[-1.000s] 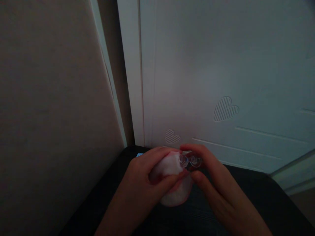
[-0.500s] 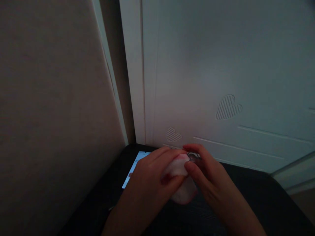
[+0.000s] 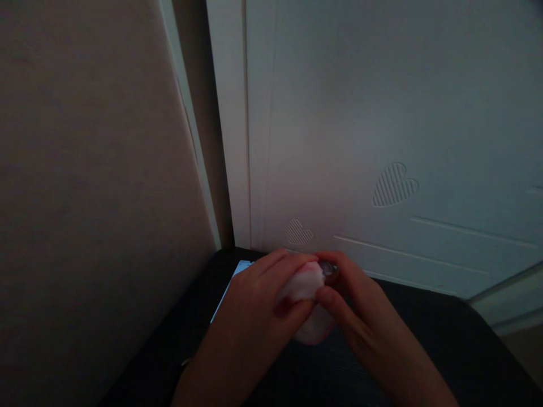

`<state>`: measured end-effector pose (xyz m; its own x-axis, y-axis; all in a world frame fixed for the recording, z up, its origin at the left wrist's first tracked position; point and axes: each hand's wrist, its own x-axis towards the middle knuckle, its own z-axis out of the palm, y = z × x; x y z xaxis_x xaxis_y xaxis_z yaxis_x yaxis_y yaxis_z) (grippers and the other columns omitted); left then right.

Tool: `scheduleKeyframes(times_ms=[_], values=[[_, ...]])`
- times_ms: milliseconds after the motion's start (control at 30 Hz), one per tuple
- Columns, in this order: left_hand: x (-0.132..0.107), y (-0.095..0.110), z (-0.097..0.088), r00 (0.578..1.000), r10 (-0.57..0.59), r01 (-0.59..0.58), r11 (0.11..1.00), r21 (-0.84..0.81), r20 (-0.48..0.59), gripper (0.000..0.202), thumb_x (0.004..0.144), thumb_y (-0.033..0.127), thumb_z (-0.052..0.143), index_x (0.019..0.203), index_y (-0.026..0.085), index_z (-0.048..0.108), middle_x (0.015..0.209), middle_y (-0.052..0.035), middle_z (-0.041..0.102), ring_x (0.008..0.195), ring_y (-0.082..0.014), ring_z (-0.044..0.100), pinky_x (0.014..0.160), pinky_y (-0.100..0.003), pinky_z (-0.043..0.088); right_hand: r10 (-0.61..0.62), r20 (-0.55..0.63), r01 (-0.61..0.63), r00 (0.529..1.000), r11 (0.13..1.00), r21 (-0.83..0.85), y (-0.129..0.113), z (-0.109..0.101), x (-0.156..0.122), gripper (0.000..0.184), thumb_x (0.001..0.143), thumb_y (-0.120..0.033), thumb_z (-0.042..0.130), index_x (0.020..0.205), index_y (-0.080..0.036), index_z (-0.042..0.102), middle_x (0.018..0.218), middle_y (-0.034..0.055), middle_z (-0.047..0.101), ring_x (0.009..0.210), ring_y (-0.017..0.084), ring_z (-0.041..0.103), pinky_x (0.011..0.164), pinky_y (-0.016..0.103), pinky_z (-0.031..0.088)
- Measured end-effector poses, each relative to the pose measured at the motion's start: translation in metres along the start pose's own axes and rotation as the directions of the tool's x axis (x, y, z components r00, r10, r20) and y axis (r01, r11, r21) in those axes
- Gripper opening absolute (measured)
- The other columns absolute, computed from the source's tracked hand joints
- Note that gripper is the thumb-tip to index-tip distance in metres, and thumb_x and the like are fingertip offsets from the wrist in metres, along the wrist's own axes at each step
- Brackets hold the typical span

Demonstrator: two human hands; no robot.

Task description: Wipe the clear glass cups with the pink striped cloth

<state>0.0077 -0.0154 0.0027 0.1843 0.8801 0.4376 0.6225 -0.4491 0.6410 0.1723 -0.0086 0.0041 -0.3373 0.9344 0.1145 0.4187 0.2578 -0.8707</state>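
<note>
In dim light my left hand (image 3: pixel 258 299) is closed round a soft white pad with a pink edge (image 3: pixel 305 285), thumb below and fingers over the top. Close beside it, my right hand (image 3: pixel 354 299) pinches a small shiny clear object (image 3: pixel 328 268) against the pad's upper right edge. Both hands hover just over a dark surface (image 3: pixel 424 339). What the clear object is cannot be made out.
A lit phone screen (image 3: pixel 231 288) lies on the dark surface behind my left hand. A white panel with striped heart shapes (image 3: pixel 394 183) rises right behind. A beige padded board (image 3: pixel 85 198) leans at the left.
My hands have pressed closer together and my right fingers now cover most of the clear object. The view shifted a little, uncovering the lit phone screen.
</note>
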Motion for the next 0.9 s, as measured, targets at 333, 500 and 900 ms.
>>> scheduleKeyframes(times_ms=[333,500,900], values=[[-0.0032,0.0036,0.0003,0.999,0.008,-0.007,0.999,0.031,-0.035,0.032,0.076,0.009,0.059,0.104,0.024,0.065,0.098,0.0003,0.071,0.088,-0.0187,0.066,0.077,-0.030,0.051,-0.005,-0.039,0.005,0.999,1.000,0.009,-0.0012,-0.0008,0.0007,0.020,0.093,-0.033,0.055,0.112,-0.029,0.055,0.107,0.0008,0.064,0.096,0.020,0.062,0.083,0.038,0.049],[-0.0031,0.0048,0.0013,0.999,-0.006,0.008,0.999,0.037,-0.047,0.032,0.077,0.012,0.062,0.106,0.024,0.065,0.101,-0.0006,0.071,0.091,-0.0201,0.066,0.079,-0.032,0.051,0.002,-0.032,-0.002,0.999,1.000,0.012,-0.0013,-0.0024,0.0001,0.020,0.093,-0.036,0.055,0.112,-0.028,0.056,0.105,0.0013,0.065,0.095,0.021,0.062,0.083,0.038,0.049],[-0.0068,0.0075,0.0002,0.995,0.030,-0.031,0.999,-0.012,-0.092,0.032,0.075,0.009,0.065,0.103,0.025,0.063,0.097,0.0024,0.070,0.088,-0.0172,0.065,0.076,-0.027,0.048,-0.019,-0.065,0.023,0.998,0.998,0.054,-0.0042,-0.0089,-0.0046,0.025,0.090,-0.037,0.060,0.112,-0.029,0.056,0.102,0.0011,0.065,0.094,0.021,0.063,0.081,0.036,0.050]])
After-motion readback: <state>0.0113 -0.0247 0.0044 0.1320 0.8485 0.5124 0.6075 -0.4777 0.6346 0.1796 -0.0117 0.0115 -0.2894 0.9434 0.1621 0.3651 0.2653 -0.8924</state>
